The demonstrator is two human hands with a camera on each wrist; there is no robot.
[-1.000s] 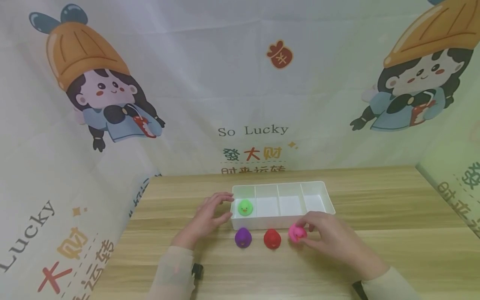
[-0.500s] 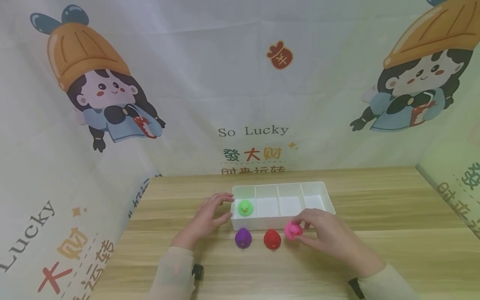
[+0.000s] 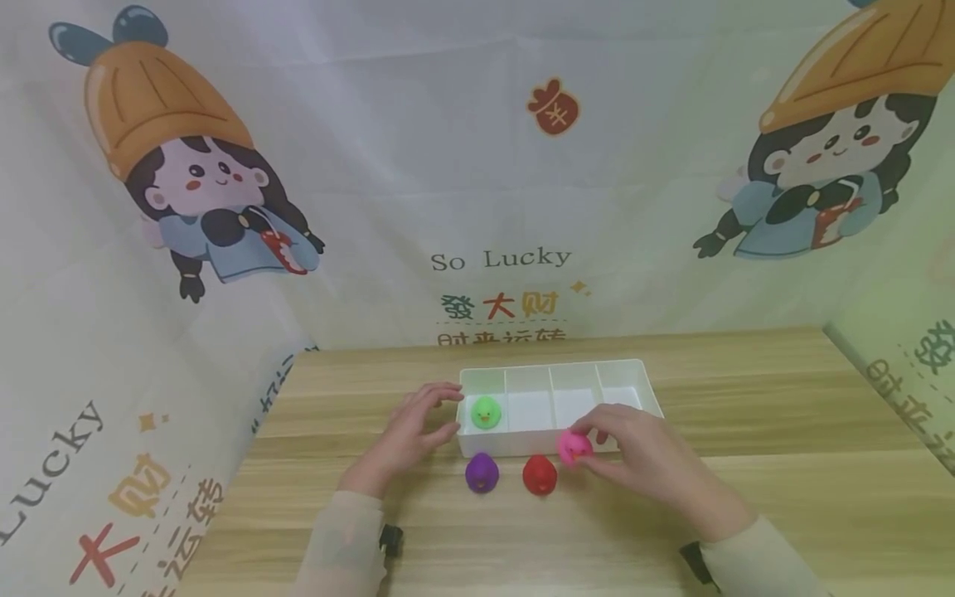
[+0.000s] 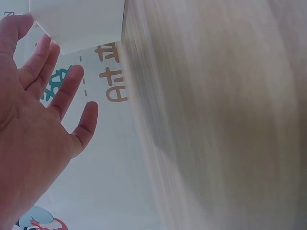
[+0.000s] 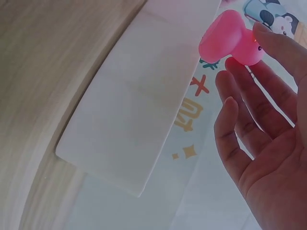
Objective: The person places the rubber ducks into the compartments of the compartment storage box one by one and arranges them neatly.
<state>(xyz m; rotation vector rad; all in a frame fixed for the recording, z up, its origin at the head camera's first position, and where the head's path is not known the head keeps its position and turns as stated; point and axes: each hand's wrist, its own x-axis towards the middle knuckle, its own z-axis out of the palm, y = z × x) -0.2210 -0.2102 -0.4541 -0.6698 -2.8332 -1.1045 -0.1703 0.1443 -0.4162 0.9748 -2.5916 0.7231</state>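
Observation:
My right hand pinches a pink rubber duck between thumb and fingertips, in front of the white tray's near wall. In the right wrist view the pink duck is tipped sideways and held off the table, level with the tray's rim. My left hand has its fingers loosely spread, fingertips at the left end of the white divided tray; the left wrist view shows them against the tray's end. A green duck sits in the leftmost compartment. Purple and red ducks stand before the tray.
The tray rests on a wood-grain table. A printed cloth with cartoon figures and lettering hangs behind the table and along both sides. Low dividers split the tray into several compartments.
My right hand has lifted the pink duck and brought it left and toward the tray. My left hand and the other ducks stay in place; the head view shifted slightly.

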